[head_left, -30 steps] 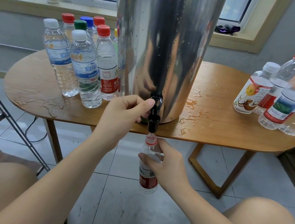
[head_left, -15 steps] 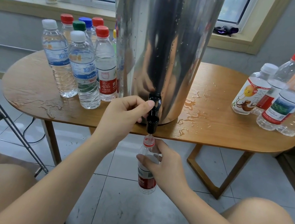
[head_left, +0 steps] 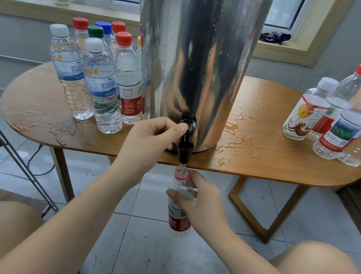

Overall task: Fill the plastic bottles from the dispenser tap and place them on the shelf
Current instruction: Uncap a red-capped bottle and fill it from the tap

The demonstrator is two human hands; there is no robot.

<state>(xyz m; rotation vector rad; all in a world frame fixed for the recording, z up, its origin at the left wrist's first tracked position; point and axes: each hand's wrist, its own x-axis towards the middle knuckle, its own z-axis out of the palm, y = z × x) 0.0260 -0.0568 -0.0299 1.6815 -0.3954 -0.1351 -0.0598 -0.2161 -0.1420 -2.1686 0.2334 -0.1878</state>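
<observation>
A tall steel dispenser point(head_left: 192, 61) stands on the wooden table point(head_left: 266, 161), its black tap point(head_left: 186, 140) hanging over the front edge. My left hand point(head_left: 152, 141) grips the tap lever, thumb on top. My right hand point(head_left: 197, 202) holds an uncapped clear bottle with a red label point(head_left: 178, 221) upright, its red-ringed neck directly under the spout. Several capped bottles point(head_left: 103, 75) stand left of the dispenser. Several more capped bottles point(head_left: 347, 118) stand at the table's right end.
Water is puddled on the table right of the dispenser point(head_left: 235, 134) and near the left front edge point(head_left: 55, 131). A metal-framed rack point(head_left: 5, 142) stands at the left. My knees fill the lower corners. A tiled floor lies below.
None beyond a slight shift of the camera; both hands keep their hold on the tap and the bottle.
</observation>
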